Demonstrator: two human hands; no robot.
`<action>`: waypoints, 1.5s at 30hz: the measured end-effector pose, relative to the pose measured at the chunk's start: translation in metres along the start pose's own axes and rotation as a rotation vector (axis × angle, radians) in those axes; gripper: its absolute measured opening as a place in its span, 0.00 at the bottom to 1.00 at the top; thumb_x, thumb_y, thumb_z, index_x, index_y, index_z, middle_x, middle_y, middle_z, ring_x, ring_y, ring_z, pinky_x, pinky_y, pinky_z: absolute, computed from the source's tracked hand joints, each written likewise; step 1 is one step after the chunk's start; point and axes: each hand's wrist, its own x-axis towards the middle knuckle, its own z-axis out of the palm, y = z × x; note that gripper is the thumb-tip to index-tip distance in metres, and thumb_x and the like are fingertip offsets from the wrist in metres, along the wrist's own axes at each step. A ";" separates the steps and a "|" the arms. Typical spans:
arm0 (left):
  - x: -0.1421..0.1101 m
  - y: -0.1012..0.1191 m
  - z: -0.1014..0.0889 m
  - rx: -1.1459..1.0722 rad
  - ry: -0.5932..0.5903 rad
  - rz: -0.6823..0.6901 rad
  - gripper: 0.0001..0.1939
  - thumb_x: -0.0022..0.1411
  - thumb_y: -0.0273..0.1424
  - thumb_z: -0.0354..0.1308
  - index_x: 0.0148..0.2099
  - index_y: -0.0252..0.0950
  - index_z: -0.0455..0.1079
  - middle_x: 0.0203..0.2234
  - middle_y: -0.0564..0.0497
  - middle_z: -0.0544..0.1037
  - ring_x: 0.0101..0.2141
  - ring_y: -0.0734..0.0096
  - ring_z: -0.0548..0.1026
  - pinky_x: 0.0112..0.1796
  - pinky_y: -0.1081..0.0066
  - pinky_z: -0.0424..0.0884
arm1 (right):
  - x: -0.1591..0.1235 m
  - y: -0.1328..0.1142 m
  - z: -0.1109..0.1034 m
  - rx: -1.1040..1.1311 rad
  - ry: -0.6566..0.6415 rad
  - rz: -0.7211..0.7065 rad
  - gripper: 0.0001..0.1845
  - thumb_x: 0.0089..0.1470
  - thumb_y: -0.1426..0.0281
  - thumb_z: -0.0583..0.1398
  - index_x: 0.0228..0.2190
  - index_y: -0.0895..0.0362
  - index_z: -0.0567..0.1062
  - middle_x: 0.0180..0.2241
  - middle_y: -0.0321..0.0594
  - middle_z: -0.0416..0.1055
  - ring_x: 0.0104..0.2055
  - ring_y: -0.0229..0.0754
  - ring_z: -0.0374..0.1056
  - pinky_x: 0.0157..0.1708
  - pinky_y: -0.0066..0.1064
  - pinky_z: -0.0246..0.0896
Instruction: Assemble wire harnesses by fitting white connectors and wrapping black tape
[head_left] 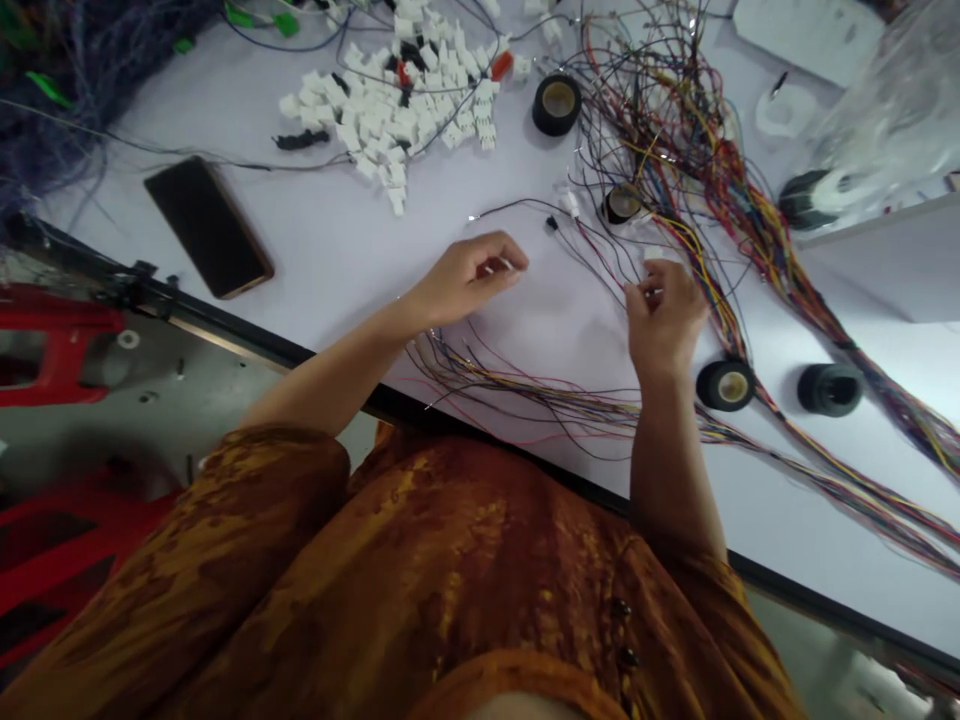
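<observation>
My left hand (484, 272) is just above the white table, its fingers curled and the tips close to the thumb. Whatever may be in that pinch is too small to make out. My right hand (666, 315) is closed, thumb against fingers, around thin wires (598, 262). These wires run up to a white connector (571, 205) and a small black connector (553, 224), both lying on the table between my hands. A dark wire (517, 203) with a bare metal terminal stretches above my left hand. Below both hands lies a bundle of loose wires (540, 392), passing under my right forearm.
White connector housings (405, 100) are heaped at the back. A phone (210, 228) lies at left. Black tape rolls (557, 104) stand around a thick multicoloured harness (780, 260). A plastic bag (892, 110) is at right. Red stools (60, 345) stand beyond the table edge.
</observation>
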 end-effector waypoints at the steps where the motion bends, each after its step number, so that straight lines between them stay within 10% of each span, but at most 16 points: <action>1: -0.014 0.005 -0.005 0.077 -0.070 0.037 0.07 0.65 0.32 0.58 0.42 0.36 0.74 0.37 0.48 0.79 0.38 0.69 0.76 0.42 0.68 0.71 | -0.013 0.001 -0.012 0.012 0.000 -0.012 0.10 0.60 0.65 0.57 0.39 0.56 0.75 0.34 0.44 0.74 0.34 0.43 0.68 0.39 0.38 0.63; 8: -0.078 -0.015 -0.013 0.648 -0.328 0.104 0.11 0.68 0.32 0.51 0.38 0.35 0.75 0.41 0.43 0.77 0.43 0.59 0.75 0.47 0.61 0.70 | -0.127 0.032 -0.081 -0.057 -0.297 0.077 0.09 0.58 0.64 0.60 0.31 0.54 0.78 0.31 0.41 0.76 0.31 0.43 0.70 0.35 0.37 0.64; 17: -0.071 -0.006 -0.017 0.734 -0.224 0.071 0.12 0.66 0.30 0.50 0.45 0.37 0.74 0.46 0.43 0.75 0.43 0.59 0.74 0.46 0.61 0.71 | -0.188 0.047 -0.074 -0.088 -0.241 0.067 0.12 0.61 0.63 0.58 0.39 0.54 0.79 0.38 0.45 0.78 0.38 0.49 0.74 0.42 0.43 0.66; 25: -0.089 0.002 -0.004 0.679 -0.430 0.066 0.12 0.68 0.33 0.51 0.41 0.35 0.75 0.43 0.42 0.77 0.42 0.58 0.75 0.45 0.62 0.70 | -0.178 0.026 -0.065 -0.041 -0.279 -0.027 0.11 0.62 0.66 0.58 0.38 0.56 0.80 0.34 0.43 0.76 0.34 0.46 0.72 0.37 0.38 0.64; 36: -0.084 -0.009 -0.003 0.728 -0.337 -0.062 0.09 0.68 0.31 0.50 0.43 0.36 0.71 0.36 0.46 0.78 0.37 0.60 0.76 0.39 0.66 0.68 | -0.096 -0.097 0.036 0.022 -0.492 -0.373 0.11 0.63 0.68 0.59 0.39 0.59 0.81 0.39 0.49 0.75 0.42 0.50 0.68 0.41 0.39 0.62; 45: -0.080 -0.014 -0.007 0.576 -0.301 0.007 0.10 0.68 0.31 0.49 0.45 0.35 0.69 0.38 0.46 0.77 0.38 0.63 0.75 0.41 0.66 0.68 | -0.106 -0.086 0.042 0.367 -0.332 -0.238 0.08 0.63 0.70 0.59 0.34 0.56 0.78 0.32 0.40 0.73 0.36 0.41 0.69 0.38 0.32 0.61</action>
